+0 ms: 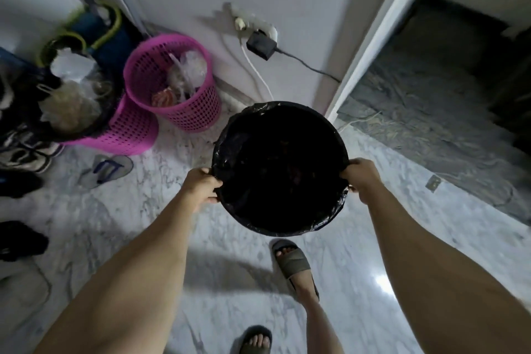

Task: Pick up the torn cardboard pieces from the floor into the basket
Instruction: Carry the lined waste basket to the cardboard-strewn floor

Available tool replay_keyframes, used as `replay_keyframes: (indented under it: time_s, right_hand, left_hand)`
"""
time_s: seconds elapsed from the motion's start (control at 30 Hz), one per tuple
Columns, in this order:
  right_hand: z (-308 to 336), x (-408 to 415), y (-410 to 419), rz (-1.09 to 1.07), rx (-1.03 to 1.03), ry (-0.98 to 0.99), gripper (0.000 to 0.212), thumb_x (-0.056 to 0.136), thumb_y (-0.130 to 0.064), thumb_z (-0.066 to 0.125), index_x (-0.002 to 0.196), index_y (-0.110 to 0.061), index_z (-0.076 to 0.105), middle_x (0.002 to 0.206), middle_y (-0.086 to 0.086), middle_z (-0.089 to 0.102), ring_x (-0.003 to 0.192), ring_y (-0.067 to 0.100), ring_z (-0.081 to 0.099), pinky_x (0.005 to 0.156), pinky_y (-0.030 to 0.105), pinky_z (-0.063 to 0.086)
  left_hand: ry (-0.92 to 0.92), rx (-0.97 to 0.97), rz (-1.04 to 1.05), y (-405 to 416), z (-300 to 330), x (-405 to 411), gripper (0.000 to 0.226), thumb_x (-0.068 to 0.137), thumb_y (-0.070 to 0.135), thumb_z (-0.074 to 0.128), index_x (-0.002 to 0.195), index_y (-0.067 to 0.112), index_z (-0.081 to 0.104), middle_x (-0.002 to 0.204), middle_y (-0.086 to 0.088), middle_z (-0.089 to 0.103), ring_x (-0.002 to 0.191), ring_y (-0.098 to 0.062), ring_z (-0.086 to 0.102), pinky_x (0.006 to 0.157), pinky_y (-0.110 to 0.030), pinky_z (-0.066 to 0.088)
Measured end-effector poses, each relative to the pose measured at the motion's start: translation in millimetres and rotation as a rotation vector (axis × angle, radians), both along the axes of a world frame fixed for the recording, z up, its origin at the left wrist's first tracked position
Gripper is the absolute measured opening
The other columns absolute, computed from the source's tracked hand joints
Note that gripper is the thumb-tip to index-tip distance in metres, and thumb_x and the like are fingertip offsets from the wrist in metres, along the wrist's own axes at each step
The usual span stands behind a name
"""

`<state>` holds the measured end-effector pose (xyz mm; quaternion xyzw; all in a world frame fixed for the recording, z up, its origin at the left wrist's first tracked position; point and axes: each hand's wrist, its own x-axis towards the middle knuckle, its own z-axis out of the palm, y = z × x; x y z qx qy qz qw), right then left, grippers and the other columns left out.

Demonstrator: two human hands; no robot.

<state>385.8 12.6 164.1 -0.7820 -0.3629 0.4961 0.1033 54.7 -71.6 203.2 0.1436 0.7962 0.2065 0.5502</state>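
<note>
Far left, a pink bin [188, 95] stands by the wall. The left hand [201, 188] grips the basket [280, 168] rim's left side; the right hand [360, 178] grips its right. Its black-lined inside is too dark to read.

1. Both bare arms reach forward and down, spread apart at the elbows and drawing closer toward the hands.
2. The left hand [201, 185] grips the left edge of the basket [280, 112] rim, fingers curled over it, back of the hand facing up.
3. The right hand [360, 178] grips the opposite, right edge of the rim in the same way, knuckles up.
4. The hands sit level with each other, well apart, the rim between them.
5. Both feet wear slides, the right foot [290, 260] ahead of the left foot [255, 339].
</note>
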Motion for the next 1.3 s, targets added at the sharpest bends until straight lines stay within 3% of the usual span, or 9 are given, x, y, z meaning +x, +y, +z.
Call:
replay_keyframes:
  time_s: [0.27,0.43,0.57,0.73,0.9,1.1,1.17,1.23,1.3]
  right_hand:
    - [129,87,-187,-0.414,0.065,0.095,0.029,0.082,0.013,0.058,0.102,-0.006,0.066,0.091,0.016,0.064,0.082,0.031,0.06,0.085,0.055,0.056]
    - [193,147,-311,-0.665,0.122,0.137,0.026,0.083,0.014,0.059,0.098,-0.006,0.063,0.09,0.016,0.063,0.083,0.031,0.06,0.075,0.046,0.055]
    - [223,199,-421,-0.838,0.155,0.155,0.024,0.081,0.016,0.056,0.079,-0.007,0.064,0.079,0.013,0.059,0.076,0.028,0.056,0.073,0.042,0.053]
    - [242,254,-592,-1.129,0.167,0.152,0.024,0.083,0.018,0.056,0.08,-0.006,0.059,0.075,0.012,0.056,0.064,0.024,0.053,0.061,0.034,0.051]
    - [255,275,-801,-1.477,0.201,0.166,0.036,0.082,0.021,0.056,0.105,-0.006,0.062,0.074,0.009,0.06,0.063,0.02,0.055,0.062,0.034,0.052]
    - [296,230,-1077,-1.778,0.217,0.031,0.031,0.082,0.018,0.058,0.105,-0.004,0.059,0.088,0.016,0.066,0.061,0.02,0.053,0.043,0.018,0.045]
    - [300,199,-1178,-1.912,0.186,0.007,0.028,0.073,0.012,0.066,0.096,-0.003,0.061,0.09,0.015,0.068,0.069,0.024,0.062,0.056,0.024,0.057]
    - [281,174,-1252,-1.968,0.163,-0.009,0.029,0.061,0.006,0.07,0.085,-0.011,0.064,0.098,0.019,0.072,0.087,0.032,0.069,0.077,0.047,0.062]
    - [268,136,-1345,-2.096,0.153,-0.06,0.022,0.064,0.007,0.07,0.076,-0.011,0.065,0.094,0.016,0.073,0.092,0.033,0.069,0.082,0.046,0.06]
  left_hand:
    - [-0.074,0.12,-0.359,-75,109,70,0.021,0.09,-0.012,0.054,0.101,0.004,0.063,0.09,-0.012,0.07,0.077,-0.026,0.067,0.062,-0.036,0.058]
    - [-0.073,0.131,-0.561,-123,162,150,0.022,0.092,-0.011,0.056,0.087,0.01,0.061,0.088,-0.013,0.069,0.07,-0.024,0.067,0.048,-0.029,0.059]
    - [-0.102,0.134,-0.77,-165,189,227,0.02,0.092,-0.012,0.054,0.1,0.004,0.064,0.093,-0.016,0.069,0.072,-0.025,0.066,0.056,-0.034,0.058]
    - [-0.104,0.138,-1.051,-252,209,339,0.021,0.091,-0.012,0.055,0.097,0.005,0.065,0.094,-0.017,0.071,0.075,-0.025,0.068,0.055,-0.034,0.061]
    - [-0.147,0.132,-1.353,-400,220,440,0.022,0.088,-0.014,0.056,0.096,0.005,0.065,0.082,-0.012,0.066,0.071,-0.024,0.062,0.07,-0.041,0.061]
    - [-0.252,0.102,-1.699,-640,242,512,0.015,0.09,-0.014,0.056,0.089,0.001,0.058,0.082,-0.015,0.057,0.069,-0.022,0.056,0.045,-0.03,0.055]
    - [-0.28,0.073,-1.861,-733,248,524,0.013,0.091,-0.012,0.054,0.091,0.0,0.058,0.082,-0.015,0.056,0.071,-0.023,0.058,0.049,-0.031,0.057]
    - [-0.285,0.056,-1.959,-796,250,528,0.015,0.091,-0.012,0.053,0.086,0.001,0.057,0.08,-0.015,0.055,0.071,-0.024,0.058,0.052,-0.033,0.06]
    - [-0.301,0.023,-2.102,-884,251,532,0.018,0.09,-0.012,0.055,0.08,0.002,0.058,0.078,-0.014,0.056,0.072,-0.026,0.058,0.056,-0.037,0.061]
